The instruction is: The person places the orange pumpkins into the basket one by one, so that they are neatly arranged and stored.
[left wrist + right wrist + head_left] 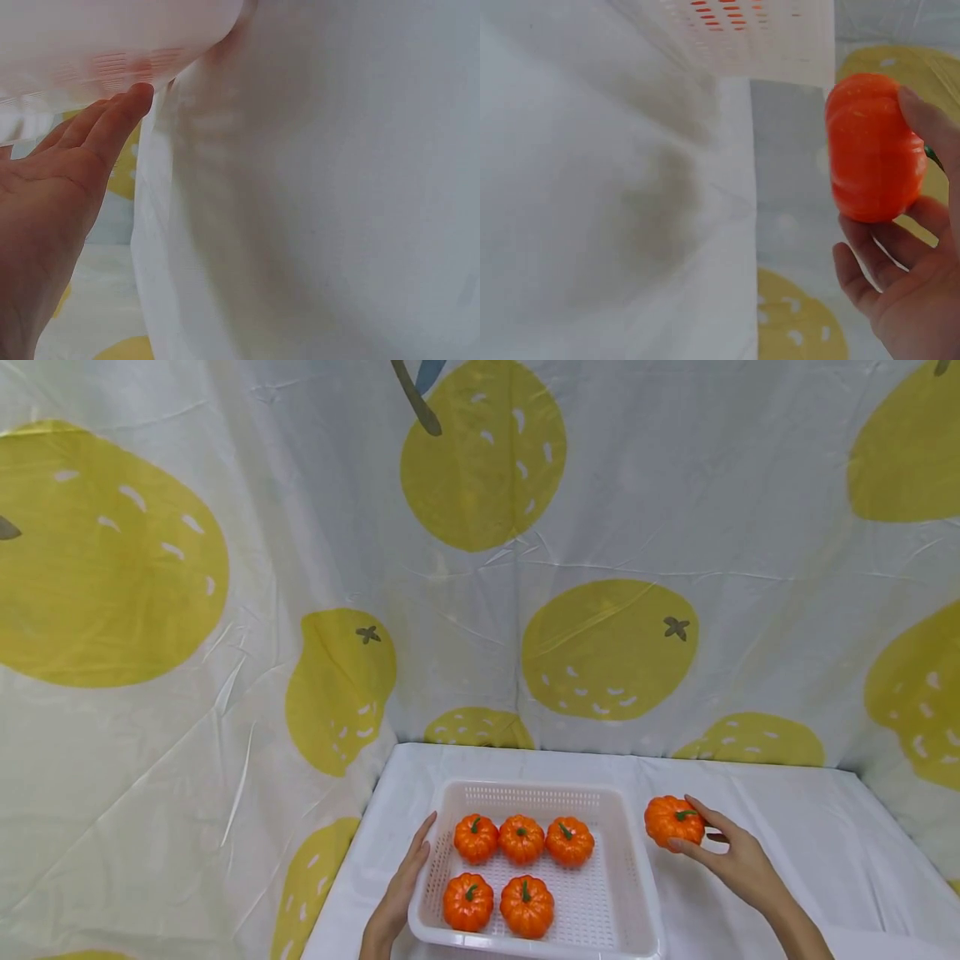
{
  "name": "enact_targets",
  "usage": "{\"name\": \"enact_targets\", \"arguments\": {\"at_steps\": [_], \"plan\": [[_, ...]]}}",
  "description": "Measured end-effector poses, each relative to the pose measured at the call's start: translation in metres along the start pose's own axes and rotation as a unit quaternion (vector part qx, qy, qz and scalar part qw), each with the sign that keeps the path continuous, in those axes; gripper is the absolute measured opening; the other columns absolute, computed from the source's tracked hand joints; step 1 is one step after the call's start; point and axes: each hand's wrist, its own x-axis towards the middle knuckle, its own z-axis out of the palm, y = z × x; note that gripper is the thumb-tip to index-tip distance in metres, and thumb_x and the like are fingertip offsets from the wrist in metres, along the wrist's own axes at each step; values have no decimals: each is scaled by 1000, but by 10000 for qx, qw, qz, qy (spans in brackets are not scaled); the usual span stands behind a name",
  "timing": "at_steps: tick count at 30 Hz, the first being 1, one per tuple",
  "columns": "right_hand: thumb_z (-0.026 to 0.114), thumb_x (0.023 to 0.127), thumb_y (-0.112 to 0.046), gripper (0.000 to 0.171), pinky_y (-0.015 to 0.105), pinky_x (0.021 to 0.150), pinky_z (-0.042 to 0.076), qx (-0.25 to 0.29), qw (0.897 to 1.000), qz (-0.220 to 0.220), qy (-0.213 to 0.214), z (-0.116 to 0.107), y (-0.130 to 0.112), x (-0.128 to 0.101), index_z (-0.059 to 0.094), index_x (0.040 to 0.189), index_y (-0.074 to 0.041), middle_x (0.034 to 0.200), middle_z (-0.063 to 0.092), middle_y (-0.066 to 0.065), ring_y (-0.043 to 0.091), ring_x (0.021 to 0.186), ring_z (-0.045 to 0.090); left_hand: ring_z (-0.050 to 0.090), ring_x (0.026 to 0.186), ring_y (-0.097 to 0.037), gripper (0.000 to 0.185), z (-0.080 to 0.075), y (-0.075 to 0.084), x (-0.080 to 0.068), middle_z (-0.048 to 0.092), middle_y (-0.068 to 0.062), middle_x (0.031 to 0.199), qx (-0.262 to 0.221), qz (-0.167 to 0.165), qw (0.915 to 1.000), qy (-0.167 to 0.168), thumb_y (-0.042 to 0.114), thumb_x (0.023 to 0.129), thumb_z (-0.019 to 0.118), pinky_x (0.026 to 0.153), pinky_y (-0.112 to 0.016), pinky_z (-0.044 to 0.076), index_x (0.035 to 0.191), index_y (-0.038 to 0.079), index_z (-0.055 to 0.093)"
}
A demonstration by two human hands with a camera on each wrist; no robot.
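Observation:
A white plastic basket [637, 893] with perforated walls holds several small orange pumpkins with green stems: three in the far row, including one at the right [570, 842], and two nearer, including this pumpkin [527, 907]. My left hand [401, 885] rests with straight fingers against the basket's left wall; in the left wrist view its fingertips [139, 97] touch that wall. To the right of the basket, my right hand [738, 862] pinches another orange pumpkin [670, 821] between thumb and fingers. In the right wrist view, this pumpkin [874, 154] is beside the basket's wall [780, 49].
A white cloth [780, 827] covers the table under the basket. Behind it and along the sides hangs a pale curtain [465, 610] printed with yellow lemons. Inside the basket, bare floor [588, 906] shows at the near right.

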Motion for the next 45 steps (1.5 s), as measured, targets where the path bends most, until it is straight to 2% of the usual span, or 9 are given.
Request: {"name": "enact_targets", "arguments": {"at_steps": [3,5,16,24,27,30,32,39,45], "plan": [[77,91,-49,82,41,90,58,86,9999,-37,-73,-1,-12,4,45,157,-12,150,54,27,36,122,60,12,160,-47,57,0,0,0,5,-7,177,12,-9,10000,9,54,111,24,119,-73,27,165,41,12],[77,91,-48,82,51,90,58,164,9997,-46,-160,-1,-18,7,44,157,-11,151,52,29,45,121,59,12,160,-47,57,0,0,0,5,-7,177,17,-14,10000,15,55,111,24,119,-74,27,165,42,12],[78,91,-44,79,55,88,59,544,9957,-120,-737,11,-47,12,45,157,-16,155,50,26,44,123,58,10,160,-48,59,1,1,1,4,-8,177,2,-82,9999,84,56,110,26,119,-74,25,166,41,13],[80,89,-41,75,40,85,55,589,9905,-678,-1041,26,-57,12,51,153,-13,150,58,17,34,119,61,10,160,-48,59,2,1,1,5,-8,177,-19,-68,9999,82,56,110,26,119,-75,22,166,41,14],[81,88,-41,77,51,92,56,644,9871,-809,-1225,31,-63,11,52,152,-11,149,59,18,37,122,60,9,160,-46,57,2,0,1,7,-6,177,-51,-37,9999,111,54,111,25,121,-76,18,165,41,16],[83,86,-43,79,68,100,50,734,9828,-892,-1440,35,-69,10,53,152,-10,149,59,20,47,130,57,8,161,-45,55,1,0,0,7,-5,177,-43,-27,9999,147,53,111,24,121,-76,15,165,42,17],[83,85,-45,80,72,104,45,703,9805,-988,-1545,38,-73,9,54,150,-8,148,60,20,49,134,55,8,161,-45,55,1,1,0,7,-5,177,-46,-35,9999,150,53,111,24,121,-76,15,164,43,17],[82,84,-52,81,56,103,53,219,9718,-1541,-1772,48,-83,6,59,144,-3,145,64,13,43,129,62,8,160,-47,58,1,1,0,5,-7,177,-21,-113,9998,168,56,110,25,120,-77,16,165,42,16],[82,83,-52,81,58,102,53,208,9639,-1600,-2118,58,-89,2,61,141,0,140,67,16,44,128,62,6,160,-47,59,2,0,0,4,-8,177,-61,-108,9998,153,56,110,26,119,-78,13,166,40,15]]}}
